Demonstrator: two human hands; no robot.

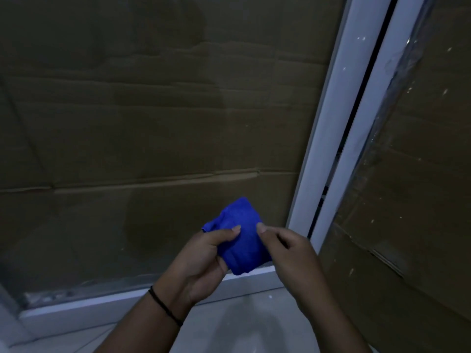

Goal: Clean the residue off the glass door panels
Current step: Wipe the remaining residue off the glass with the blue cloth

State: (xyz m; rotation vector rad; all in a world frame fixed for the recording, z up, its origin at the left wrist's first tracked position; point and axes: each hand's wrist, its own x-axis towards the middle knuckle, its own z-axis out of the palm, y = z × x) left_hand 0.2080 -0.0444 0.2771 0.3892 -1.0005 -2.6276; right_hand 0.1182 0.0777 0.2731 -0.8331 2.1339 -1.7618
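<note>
A folded blue cloth (242, 238) is held low in front of the left glass door panel (142, 128), which has brown cardboard behind it. My left hand (204, 261) grips the cloth's left side, thumb on top. My right hand (293, 253) pinches its right edge between thumb and fingers. A second glass panel (413, 174) stands to the right, with white specks and streaky residue along its left edge. Smudgy residue also lines the bottom edge of the left panel.
A white door frame (328, 138) with a dark gap runs upright between the two panels. A white bottom rail (107, 299) sits under the left panel. Pale floor tiles (229, 324) lie below.
</note>
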